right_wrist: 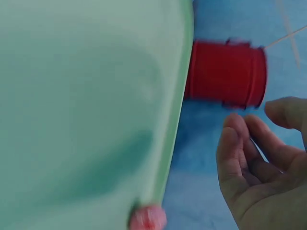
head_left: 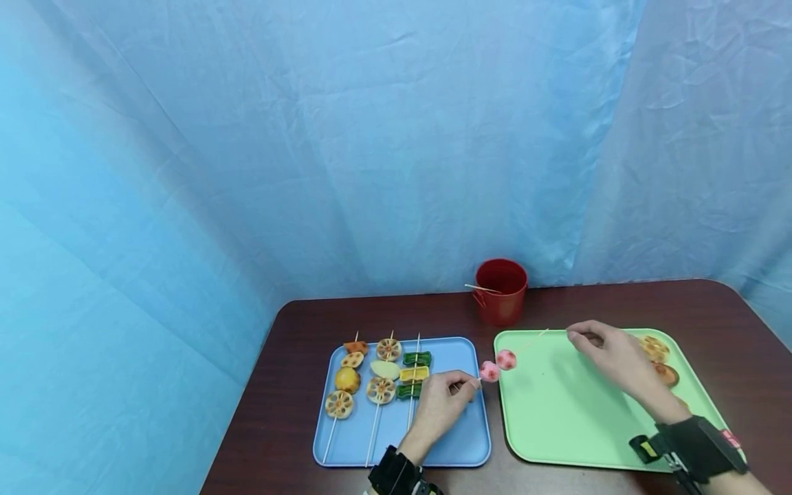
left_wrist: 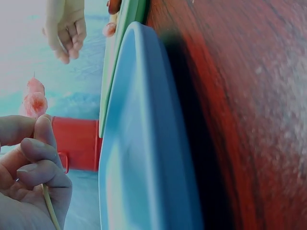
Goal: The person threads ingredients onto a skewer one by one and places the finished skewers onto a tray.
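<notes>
My left hand [head_left: 441, 405] pinches a skewer [head_left: 489, 372] by its stick above the blue tray's right side. Two pink, round pieces are threaded on it, and its thin tip points up and right over the green tray [head_left: 532, 440]. In the left wrist view the stick also shows below the curled fingers [left_wrist: 41, 148]. Over the green tray's far part, my right hand [head_left: 612, 357] hovers with loosely bent fingers and nothing in them. The right wrist view shows a gap between its thumb and fingers [right_wrist: 230, 148]. The skewer's tip lies just left of this hand.
The blue tray [head_left: 458, 450] carries several skewers, with lotus root slices [head_left: 339, 404], a yellow ball [head_left: 347, 379] and green and yellow pieces [head_left: 414, 374]. Browned food pieces [head_left: 665, 375] lie on the green tray's right side. A red bucket [head_left: 502, 302] with a thin stick stands behind the trays.
</notes>
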Demonstrator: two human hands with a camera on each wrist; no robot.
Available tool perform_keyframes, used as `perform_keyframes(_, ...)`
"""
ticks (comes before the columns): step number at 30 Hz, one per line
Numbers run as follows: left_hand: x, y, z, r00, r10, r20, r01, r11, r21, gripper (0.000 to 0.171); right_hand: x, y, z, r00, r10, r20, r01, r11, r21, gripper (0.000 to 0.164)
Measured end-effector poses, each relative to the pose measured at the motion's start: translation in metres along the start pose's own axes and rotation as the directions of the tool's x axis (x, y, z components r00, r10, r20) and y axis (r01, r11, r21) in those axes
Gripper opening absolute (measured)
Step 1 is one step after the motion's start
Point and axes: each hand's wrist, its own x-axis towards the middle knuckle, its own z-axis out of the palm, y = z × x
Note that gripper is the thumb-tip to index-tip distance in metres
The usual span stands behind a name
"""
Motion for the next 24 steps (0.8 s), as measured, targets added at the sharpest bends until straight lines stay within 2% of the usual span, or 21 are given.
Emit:
perform_keyframes(3,0.0,0.0,-0.001,1.0,-0.01,0.005,0.01,1.0,0.002,0.016,0.004,0.01,-0.011,1.0,-0.015,0.006,0.015,0.995,-0.096,0.037)
perform_keyframes(6,0.0,0.0,-0.002,1.0,-0.02,0.009,0.02,1.0,0.006,0.017,0.007,0.017,-0.02,1.0,-0.021,0.023,0.024,0.989,-0.148,0.033)
perform_keyframes(11,-0.001,-0.002,-0.003,0.999,-0.033,0.009,0.033,0.999,0.004,0.017,0.011,0.025,-0.028,0.999,-0.044,-0.002,0.042,0.968,-0.247,0.029)
perform_keyframes(17,-0.001,-0.002,-0.004,0.999,-0.033,-0.001,0.033,0.999,0.004,0.016,0.012,0.037,-0.031,0.992,-0.12,-0.046,0.092,0.913,-0.398,0.029)
perform_keyframes(21,-0.002,-0.003,-0.004,1.0,-0.031,-0.005,0.031,1.0,0.005,0.016,0.012,0.04,-0.034,0.991,-0.123,-0.047,0.089,0.891,-0.446,0.032)
perform_keyframes(24,-0.002,-0.004,-0.004,0.999,-0.037,-0.007,0.037,0.999,0.005,0.017,0.012,0.042,-0.035,0.995,-0.095,-0.021,0.075,0.885,-0.459,0.025)
